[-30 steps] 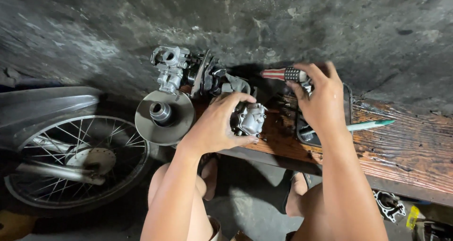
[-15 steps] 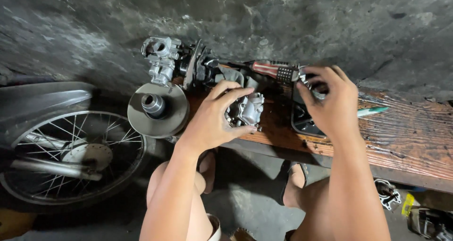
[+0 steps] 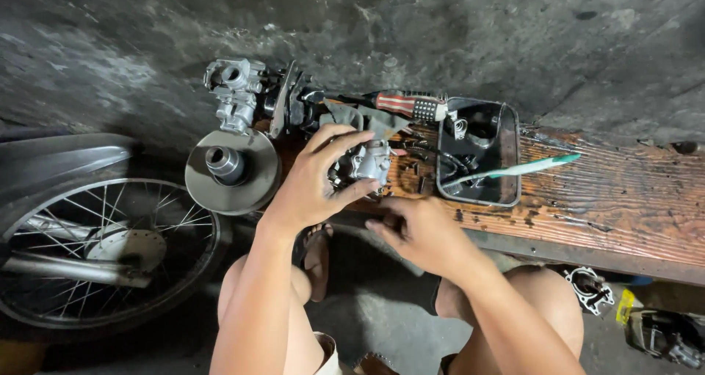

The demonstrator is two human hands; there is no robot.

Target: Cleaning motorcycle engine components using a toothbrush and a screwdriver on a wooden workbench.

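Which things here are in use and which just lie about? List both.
In use: carburetor, gripped by the left hand; right hand just below it at the plank edge.

Lying about: screwdriver, black tray, green toothbrush, pulley disc, second carburetor, wheel.

Left hand (image 3: 316,180) clenched forward — right hand (image 3: 418,232) loosely curled, lower.

The left hand (image 3: 312,188) holds a small metal engine part (image 3: 367,162) on the wooden bench (image 3: 624,191), with the right hand (image 3: 422,232) just below.
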